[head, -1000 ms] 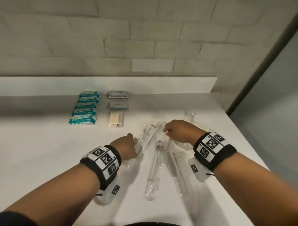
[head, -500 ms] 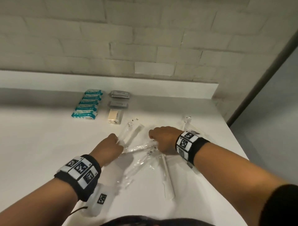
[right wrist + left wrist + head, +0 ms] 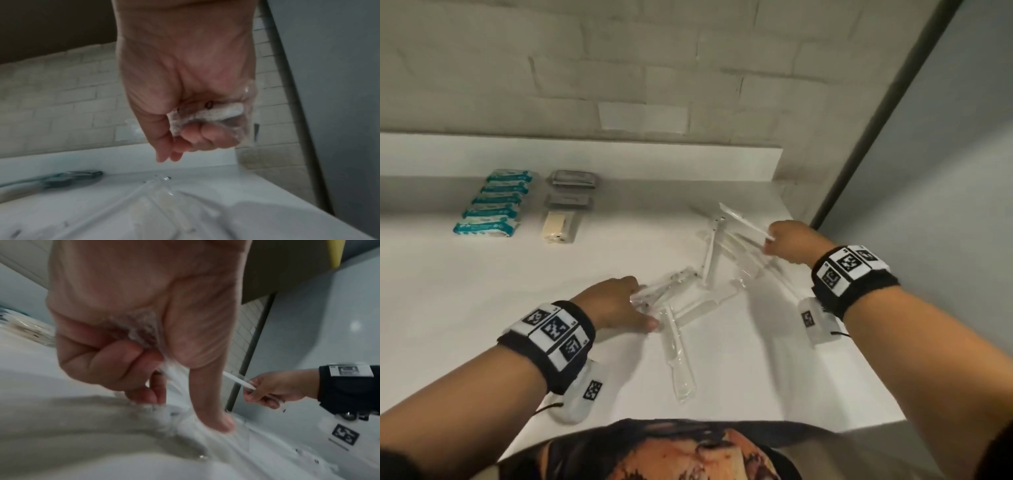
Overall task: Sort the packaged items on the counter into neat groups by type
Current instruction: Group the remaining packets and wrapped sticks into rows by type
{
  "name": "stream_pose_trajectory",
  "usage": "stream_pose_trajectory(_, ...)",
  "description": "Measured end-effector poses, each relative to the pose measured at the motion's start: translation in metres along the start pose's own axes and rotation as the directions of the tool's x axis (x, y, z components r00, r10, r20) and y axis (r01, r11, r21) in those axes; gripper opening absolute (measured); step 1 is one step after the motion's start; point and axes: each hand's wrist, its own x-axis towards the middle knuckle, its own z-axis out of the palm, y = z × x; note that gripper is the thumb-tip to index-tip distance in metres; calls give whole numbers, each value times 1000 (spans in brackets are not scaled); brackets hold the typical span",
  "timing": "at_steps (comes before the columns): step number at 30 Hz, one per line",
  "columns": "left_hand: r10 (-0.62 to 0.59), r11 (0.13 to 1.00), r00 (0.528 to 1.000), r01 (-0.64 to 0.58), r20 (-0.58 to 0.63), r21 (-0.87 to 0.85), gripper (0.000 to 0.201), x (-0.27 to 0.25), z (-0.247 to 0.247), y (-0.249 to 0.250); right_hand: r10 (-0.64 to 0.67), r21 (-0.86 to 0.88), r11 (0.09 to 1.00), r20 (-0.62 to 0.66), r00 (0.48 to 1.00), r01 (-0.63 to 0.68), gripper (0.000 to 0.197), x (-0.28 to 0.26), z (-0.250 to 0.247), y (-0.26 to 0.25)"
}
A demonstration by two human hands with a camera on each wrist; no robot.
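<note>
Teal packets (image 3: 493, 205) and grey pouches (image 3: 571, 192) grouped; clear-wrapped sticks (image 3: 709, 274) scattered, unsorted, left hand (image 3: 613, 305) and right hand (image 3: 791, 245) each gripping some.

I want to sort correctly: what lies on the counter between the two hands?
In the head view, loose clear-wrapped toothbrushes lie crisscrossed on the counter between the left hand and right hand.

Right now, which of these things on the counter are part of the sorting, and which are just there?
Part of the job:
- clear long packets, loose, both hands in them: left hand, right hand
- teal packets, in a row
- grey packets
- cream packet

Just there:
- counter
- brick wall
- wristbands
</note>
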Motion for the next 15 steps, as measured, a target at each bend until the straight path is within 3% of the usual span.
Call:
stream_pose_trajectory(2, 9, 994, 999, -13, 32, 110, 54, 4, 7, 3, 61, 100, 993, 46, 997, -66, 19, -3, 5, 11)
stream_pose_trajectory(4, 4, 986, 999, -13, 53, 165, 42, 9, 4, 6, 41, 105, 993, 62, 997, -47, 18, -7, 11, 7)
stream_pose_trajectory(7, -24, 993, 997, 15, 76, 119, 27, 12, -9, 12, -5, 60, 998, 62, 998, 1, 20, -8, 16, -14)
stream_pose_trajectory(9, -34, 998, 999, 33, 26, 51, 24, 14, -17, 15, -24, 69, 997, 26, 999, 22, 24, 0, 19, -32)
stream_pose_trajectory(12, -41, 999, 998, 41, -37, -5, 28, 17, -25, 18, -23, 186, 982, -31, 999, 29, 46, 11, 27, -57)
stream_pose_trajectory(14, -39, 999, 999, 39, -19, -9, 29, 18, -26, 22, -25, 220, 975, -4, 1000, 25, 64, 18, 34, -71)
stream_pose_trajectory(15, -28, 1000, 1000, 28, 8, 10, 28, 20, -24, 23, -19, 210, 978, 26, 999, 13, 64, 22, 38, -76)
